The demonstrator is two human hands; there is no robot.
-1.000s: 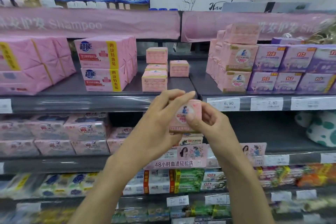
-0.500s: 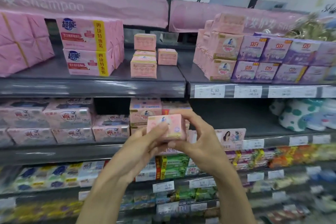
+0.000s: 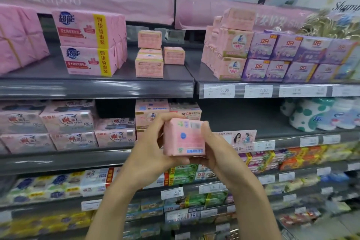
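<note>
Right — pink soap pack (image 3: pixel 184 137) held up w/ both hands in front of the middle shelf (image 3: pixel 78 159), printed back face toward camera, roughly square so no clear long axis. Left hand (image 3: pixel 150 154) cups left side & bottom, fingers curled behind; right hand (image 3: pixel 214 150) grips right edge — forearms angled up.

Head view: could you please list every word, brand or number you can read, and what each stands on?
"Shampoo": pink banner.
"超能" and "四块特惠装": pink multipack boxes.
"立白": purple packs.
"6.90": upper price tag.
"7.80": neighbouring price tag.
"12.00": lower price tag.
"120": middle-shelf packs.
Print on the held pink pack: too blurred to read.
Other tags and packs: too small or blurred.
</note>
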